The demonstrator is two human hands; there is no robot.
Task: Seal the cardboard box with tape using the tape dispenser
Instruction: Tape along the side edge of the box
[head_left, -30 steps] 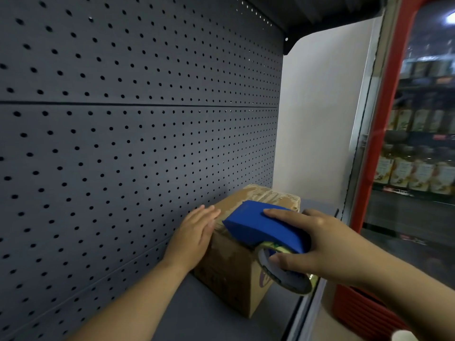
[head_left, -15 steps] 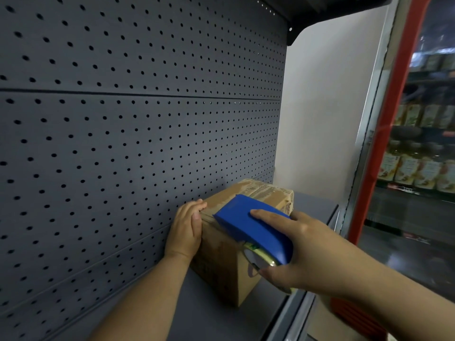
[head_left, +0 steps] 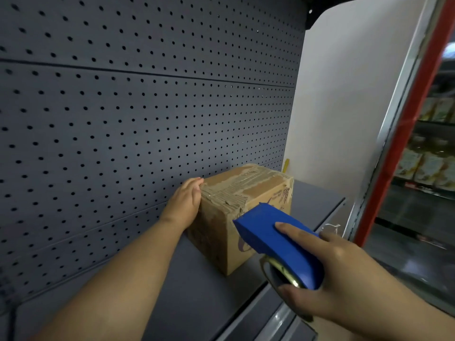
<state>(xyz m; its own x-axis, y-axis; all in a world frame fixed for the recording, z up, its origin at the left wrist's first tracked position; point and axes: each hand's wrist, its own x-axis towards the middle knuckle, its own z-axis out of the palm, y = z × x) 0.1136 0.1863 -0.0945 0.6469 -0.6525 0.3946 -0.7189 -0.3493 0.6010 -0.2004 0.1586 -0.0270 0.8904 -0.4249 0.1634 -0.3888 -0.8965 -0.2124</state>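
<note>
A worn brown cardboard box (head_left: pixel 248 190) stands on the dark grey shelf (head_left: pixel 192 286), its flaps down and its top torn and streaked with old tape. My left hand (head_left: pixel 184 205) presses flat against the box's left side, fingers curled over the top left edge. My right hand (head_left: pixel 330 274) grips a blue tape dispenser (head_left: pixel 278 242) with a roll of tape under it. The dispenser's nose hangs in front of the box's near right corner, a little off the cardboard.
A dark pegboard wall (head_left: pixel 123 119) rises directly behind and left of the box. A white side panel (head_left: pixel 344 107) closes the shelf's far end. On the right stands a red-framed glass door (head_left: pixel 403 134) with bottles behind it. The shelf's metal front edge (head_left: pixel 278 318) runs below my right hand.
The tape dispenser came off the box's top and moved down and toward me, past the near right corner. My left hand slid from the top onto the box's left side.
</note>
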